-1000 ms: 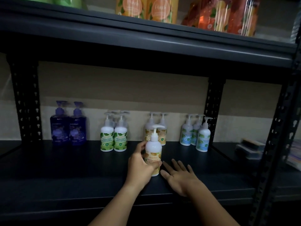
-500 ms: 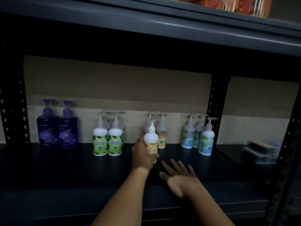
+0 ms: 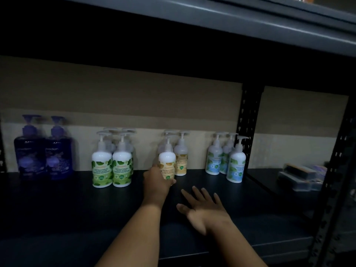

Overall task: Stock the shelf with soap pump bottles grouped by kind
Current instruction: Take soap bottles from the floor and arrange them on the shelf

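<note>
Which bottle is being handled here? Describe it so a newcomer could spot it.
On the dark shelf, find the orange-label bottles between the green and blue groups. It is the front orange bottle, the only one gripped by a hand, the left hand.

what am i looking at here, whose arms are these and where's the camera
The camera sits on a person's head, looking forward and down, so the arms are their own. The left hand grips an orange-label pump bottle standing on a dark shelf, in front of the other orange-label bottles. The right hand is open with its fingers spread above the shelf. Also lined up along the back: purple bottles, green-label bottles and blue-label bottles.
</note>
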### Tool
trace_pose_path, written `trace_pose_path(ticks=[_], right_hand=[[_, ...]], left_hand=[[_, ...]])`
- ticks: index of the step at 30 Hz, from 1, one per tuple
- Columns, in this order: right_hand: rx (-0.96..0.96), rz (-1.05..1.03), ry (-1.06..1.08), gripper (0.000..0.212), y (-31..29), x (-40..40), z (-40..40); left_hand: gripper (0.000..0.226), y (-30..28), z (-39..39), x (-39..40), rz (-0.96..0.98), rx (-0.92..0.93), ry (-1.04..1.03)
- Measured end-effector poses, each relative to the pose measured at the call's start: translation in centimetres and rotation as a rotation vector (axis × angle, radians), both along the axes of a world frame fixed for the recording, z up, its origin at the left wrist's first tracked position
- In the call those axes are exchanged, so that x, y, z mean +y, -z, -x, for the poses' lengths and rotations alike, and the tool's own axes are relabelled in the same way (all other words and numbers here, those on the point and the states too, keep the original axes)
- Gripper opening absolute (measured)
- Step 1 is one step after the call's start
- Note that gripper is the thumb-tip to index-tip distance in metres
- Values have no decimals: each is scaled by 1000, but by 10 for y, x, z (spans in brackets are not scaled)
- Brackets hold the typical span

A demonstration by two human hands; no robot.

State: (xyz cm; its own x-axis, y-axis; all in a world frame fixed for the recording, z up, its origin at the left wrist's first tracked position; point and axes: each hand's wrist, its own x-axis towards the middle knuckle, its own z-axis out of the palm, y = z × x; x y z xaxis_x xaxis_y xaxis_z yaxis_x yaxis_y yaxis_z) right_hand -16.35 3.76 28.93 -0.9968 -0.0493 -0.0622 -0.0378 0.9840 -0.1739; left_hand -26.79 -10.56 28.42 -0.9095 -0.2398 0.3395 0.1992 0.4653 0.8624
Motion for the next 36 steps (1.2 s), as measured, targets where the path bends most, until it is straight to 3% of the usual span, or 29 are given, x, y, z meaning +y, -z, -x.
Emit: trace_pose_path(ticks=[30, 36], right_hand=[[12, 36, 21, 65, -3, -2, -6], [141, 15, 103, 73, -6, -8, -17]], left_hand=[[58, 0, -4, 4, 73, -29, 8], [66, 1, -20, -3, 108, -79, 11]])
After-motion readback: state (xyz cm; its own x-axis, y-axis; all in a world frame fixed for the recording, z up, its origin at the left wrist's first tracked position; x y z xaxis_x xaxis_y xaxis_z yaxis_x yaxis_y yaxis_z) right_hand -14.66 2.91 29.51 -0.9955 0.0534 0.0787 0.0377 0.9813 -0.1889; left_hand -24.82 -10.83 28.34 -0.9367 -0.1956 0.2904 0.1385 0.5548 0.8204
